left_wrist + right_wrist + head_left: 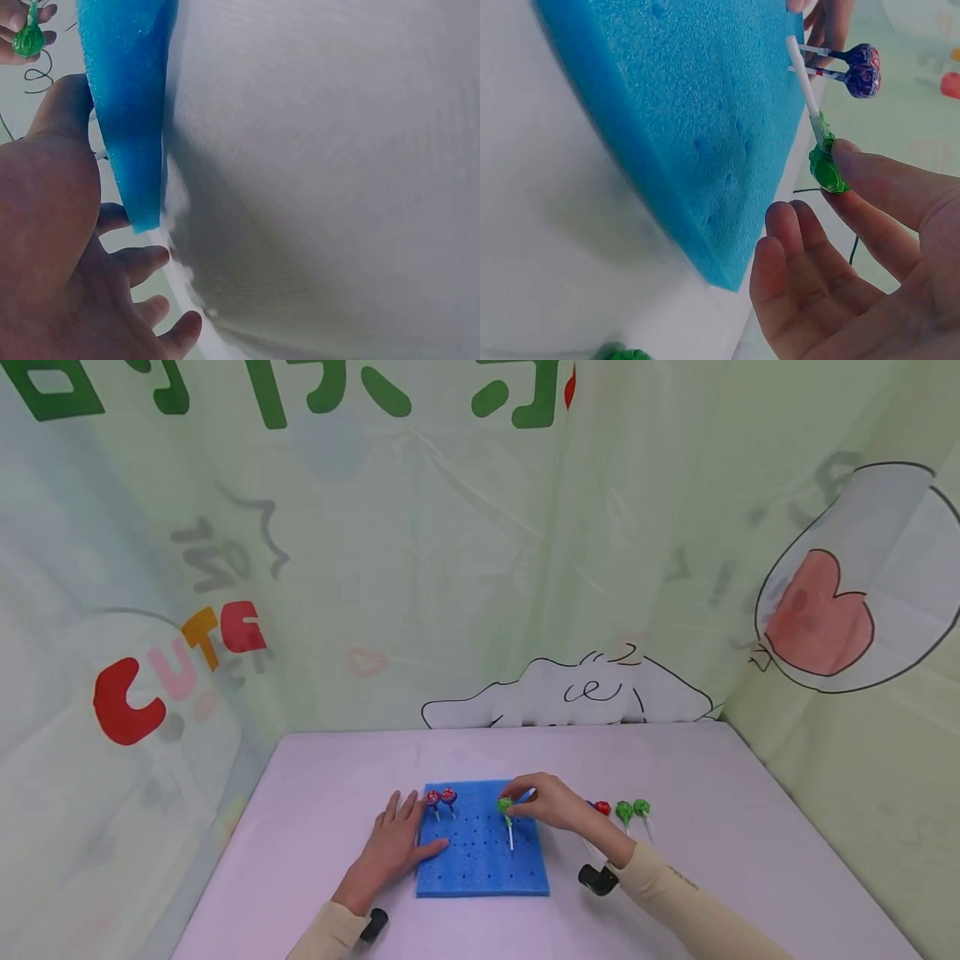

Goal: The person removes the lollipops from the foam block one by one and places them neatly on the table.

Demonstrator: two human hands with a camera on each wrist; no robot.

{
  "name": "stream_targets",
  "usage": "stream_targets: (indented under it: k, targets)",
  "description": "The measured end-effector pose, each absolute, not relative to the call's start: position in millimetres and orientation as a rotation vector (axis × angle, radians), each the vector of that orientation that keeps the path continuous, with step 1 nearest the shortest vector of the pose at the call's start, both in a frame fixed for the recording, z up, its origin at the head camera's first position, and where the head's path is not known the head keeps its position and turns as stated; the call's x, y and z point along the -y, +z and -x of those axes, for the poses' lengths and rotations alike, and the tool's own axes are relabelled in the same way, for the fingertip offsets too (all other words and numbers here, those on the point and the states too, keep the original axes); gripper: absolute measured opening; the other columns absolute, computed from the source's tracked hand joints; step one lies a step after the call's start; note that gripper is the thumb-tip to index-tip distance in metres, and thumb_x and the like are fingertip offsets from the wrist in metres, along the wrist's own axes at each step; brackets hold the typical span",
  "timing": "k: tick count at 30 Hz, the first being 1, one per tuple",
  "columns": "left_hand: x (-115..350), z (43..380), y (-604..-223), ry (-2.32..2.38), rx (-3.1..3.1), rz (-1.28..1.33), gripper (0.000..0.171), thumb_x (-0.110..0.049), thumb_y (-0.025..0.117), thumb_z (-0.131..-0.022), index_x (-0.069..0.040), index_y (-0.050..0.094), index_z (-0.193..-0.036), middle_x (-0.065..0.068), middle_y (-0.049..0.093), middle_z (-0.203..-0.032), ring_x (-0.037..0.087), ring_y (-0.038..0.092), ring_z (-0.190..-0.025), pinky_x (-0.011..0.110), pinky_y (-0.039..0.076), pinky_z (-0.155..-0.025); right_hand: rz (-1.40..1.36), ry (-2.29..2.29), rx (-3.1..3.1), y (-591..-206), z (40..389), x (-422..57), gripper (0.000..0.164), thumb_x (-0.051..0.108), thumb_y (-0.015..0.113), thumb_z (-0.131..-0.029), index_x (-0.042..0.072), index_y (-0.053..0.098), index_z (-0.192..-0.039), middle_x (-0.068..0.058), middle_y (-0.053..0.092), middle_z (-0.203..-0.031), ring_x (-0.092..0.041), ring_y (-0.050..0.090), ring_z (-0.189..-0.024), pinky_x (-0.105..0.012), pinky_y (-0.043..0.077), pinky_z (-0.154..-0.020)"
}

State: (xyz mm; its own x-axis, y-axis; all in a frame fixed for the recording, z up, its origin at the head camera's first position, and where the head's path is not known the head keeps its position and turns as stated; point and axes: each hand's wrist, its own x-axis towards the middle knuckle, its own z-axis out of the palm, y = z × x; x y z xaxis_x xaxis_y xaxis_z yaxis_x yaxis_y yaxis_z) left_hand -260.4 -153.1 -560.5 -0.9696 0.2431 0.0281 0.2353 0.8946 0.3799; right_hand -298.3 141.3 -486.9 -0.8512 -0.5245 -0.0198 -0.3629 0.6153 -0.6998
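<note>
Green lollipop, pinched by the right hand, hangs stick-down over the foam board; the left hand spreads at its edge. Best steady the board and align the stick squarely with a hole.

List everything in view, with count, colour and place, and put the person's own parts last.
Table: one, pale lilac, under the items
Printed curtain: pale green, behind the table; number of panels unclear
Foam board: one, blue, on the table
Standing lollipops: two, red and purple, in the board's far left corner
Held lollipop: one, green, above the board
Loose lollipops: two, green, right of the board
Red lollipop: at least one, beside the green pair, partly hidden
Wrist cameras: two, black, by the cuffs
Sleeves: two, beige, lower picture edge
Left grip: one, bare, at the board's left edge
Right grip: one, bare, pinching the held lollipop
</note>
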Motion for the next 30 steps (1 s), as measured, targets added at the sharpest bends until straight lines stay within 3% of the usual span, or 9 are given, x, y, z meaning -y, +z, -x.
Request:
stream_targets:
  k: [19,30]
  targets:
    - [152.0,257.3,-554.5,0.643,-3.027,-0.389,0.09,-0.058,0.067,-0.089,0.0,0.04,-0.151,0.023,0.034,-0.16,0.048,0.019,-0.152,0.068,0.024,-0.117,0.656,-1.091,-2.64,-487.0,297.9,-173.5,0.023,0.017,0.073,-0.092,0.007,0.073,-0.113,-0.01,0.072,-0.108,-0.025,0.066,-0.098,-0.031,0.057,-0.079]
    - [151.7,258.3,-556.1,0.628,-3.027,-0.383,0.09,-0.06,0.066,-0.089,0.0,0.04,-0.152,0.022,0.034,-0.16,0.048,0.019,-0.152,0.067,0.025,-0.118,0.649,-1.067,-2.659,-486.5,295.7,-188.2,0.023,0.014,0.071,-0.093,0.004,0.072,-0.114,-0.012,0.072,-0.107,-0.027,0.066,-0.098,-0.036,0.058,-0.082]
